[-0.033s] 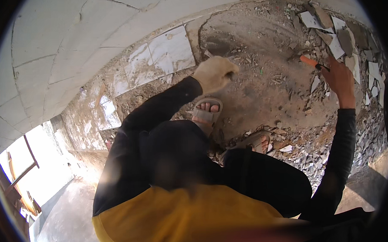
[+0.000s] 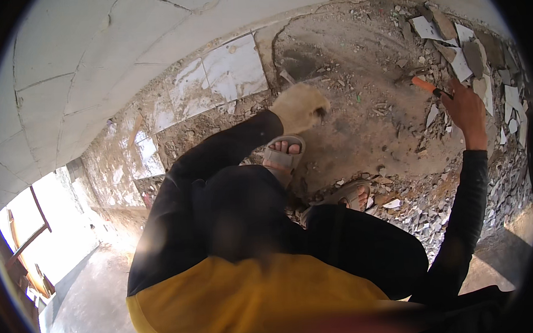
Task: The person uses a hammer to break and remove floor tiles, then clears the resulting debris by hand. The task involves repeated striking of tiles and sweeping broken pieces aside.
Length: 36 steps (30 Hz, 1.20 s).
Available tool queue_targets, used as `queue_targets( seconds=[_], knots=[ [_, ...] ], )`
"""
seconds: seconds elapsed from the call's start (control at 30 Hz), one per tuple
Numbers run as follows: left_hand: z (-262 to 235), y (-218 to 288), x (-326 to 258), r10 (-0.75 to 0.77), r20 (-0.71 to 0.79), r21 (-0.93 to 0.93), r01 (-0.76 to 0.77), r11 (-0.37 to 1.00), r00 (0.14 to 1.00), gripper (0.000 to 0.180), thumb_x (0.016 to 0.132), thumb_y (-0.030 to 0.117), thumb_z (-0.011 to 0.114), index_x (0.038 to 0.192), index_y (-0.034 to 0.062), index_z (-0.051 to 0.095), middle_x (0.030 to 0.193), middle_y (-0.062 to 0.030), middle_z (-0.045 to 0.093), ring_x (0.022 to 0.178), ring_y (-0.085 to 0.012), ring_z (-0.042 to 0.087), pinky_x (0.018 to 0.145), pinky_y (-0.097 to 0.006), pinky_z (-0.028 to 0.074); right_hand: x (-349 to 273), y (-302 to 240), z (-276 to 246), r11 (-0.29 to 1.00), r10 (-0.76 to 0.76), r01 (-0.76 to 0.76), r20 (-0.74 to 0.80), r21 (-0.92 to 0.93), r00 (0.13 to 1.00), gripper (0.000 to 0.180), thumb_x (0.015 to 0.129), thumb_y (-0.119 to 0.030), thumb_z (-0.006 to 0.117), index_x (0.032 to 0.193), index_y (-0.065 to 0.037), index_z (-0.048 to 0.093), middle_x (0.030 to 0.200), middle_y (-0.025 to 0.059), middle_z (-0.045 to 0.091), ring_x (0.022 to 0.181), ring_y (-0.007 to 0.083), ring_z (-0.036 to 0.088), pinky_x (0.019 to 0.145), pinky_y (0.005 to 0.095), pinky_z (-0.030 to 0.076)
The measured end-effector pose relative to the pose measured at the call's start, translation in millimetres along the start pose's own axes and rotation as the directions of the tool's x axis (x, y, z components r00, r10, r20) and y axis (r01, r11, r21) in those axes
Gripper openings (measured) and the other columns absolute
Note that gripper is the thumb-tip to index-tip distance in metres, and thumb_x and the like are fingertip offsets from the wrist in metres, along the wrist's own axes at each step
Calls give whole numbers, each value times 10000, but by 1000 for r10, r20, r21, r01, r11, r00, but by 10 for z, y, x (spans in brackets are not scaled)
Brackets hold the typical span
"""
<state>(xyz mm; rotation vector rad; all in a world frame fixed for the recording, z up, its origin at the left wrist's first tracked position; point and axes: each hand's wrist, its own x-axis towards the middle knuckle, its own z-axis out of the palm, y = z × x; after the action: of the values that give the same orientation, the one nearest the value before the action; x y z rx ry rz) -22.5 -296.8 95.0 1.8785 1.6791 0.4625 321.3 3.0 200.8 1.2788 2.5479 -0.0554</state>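
Observation:
My left hand (image 2: pixel 301 108), in a pale work glove, is curled closed over the dusty ground just beyond my left sandal (image 2: pixel 285 152). Whatever its fingers hold, if anything, is hidden; a dark gap shows at their right side. A small pale piece (image 2: pixel 287 77) lies beyond the glove. Bare, my right hand (image 2: pixel 466 111) is wrapped round the black end of an orange-and-black handle (image 2: pixel 423 84), likely a hammer's. The tool's far end blends into the rubble, near the broken tiles at the right.
White floor tiles (image 2: pixel 232 67) remain along the cracked wall (image 2: pixel 124 42). Broken tile pieces (image 2: pixel 461 63) pile up at the far right, with gravel-like rubble (image 2: pixel 426 219) nearer me. My right sandal (image 2: pixel 354 193) stands at the rubble's edge. A bright opening (image 2: pixel 61 229) shows at the left.
My gloved left hand has shifted slightly toward me and to the right. My right hand and the orange-and-black tool have hardly moved.

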Motion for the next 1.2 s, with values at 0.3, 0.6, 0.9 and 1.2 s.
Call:
queue_targets(
  seconds=[0.3,0.6,0.9,1.2],
  knots=[
    [278,152,-366,83,192,-201,-43,979,978,287,969,273,742,1243,191,769,1099,-98,766,1049,-369,700,914,-511,545,-82,-52,29,986,165,-163,77,-35,983,498,984,-450,758,1389,-160,760,1104,208,817,1032,413,780,899,526,591],
    [146,-318,373,47,-100,-89,-56,994,994,284,985,147,701,1258,182,770,1105,-117,730,1080,-374,680,967,-509,519,-200,-53,276,979,203,-201,148,-30,968,430,1038,-492,683,1195,-107,791,1019,228,791,992,462,750,861,570,562],
    [12,-779,951,21,-446,-89,-68,994,895,274,1016,204,708,1281,183,771,1215,-97,758,1114,-328,739,936,-482,591,-726,-152,740,575,307,-608,544,548,781,381,1096,-438,634,1170,-64,633,803,88,725,553,167,667,465,357,501],
    [-12,-565,983,108,-236,-124,-140,982,966,273,988,179,698,1243,162,792,1123,-115,794,1078,-363,740,933,-500,585,-777,-1284,1511,-378,198,-559,654,738,730,284,1062,-315,710,1228,-105,615,907,57,725,621,134,631,498,300,499]
  ],
)
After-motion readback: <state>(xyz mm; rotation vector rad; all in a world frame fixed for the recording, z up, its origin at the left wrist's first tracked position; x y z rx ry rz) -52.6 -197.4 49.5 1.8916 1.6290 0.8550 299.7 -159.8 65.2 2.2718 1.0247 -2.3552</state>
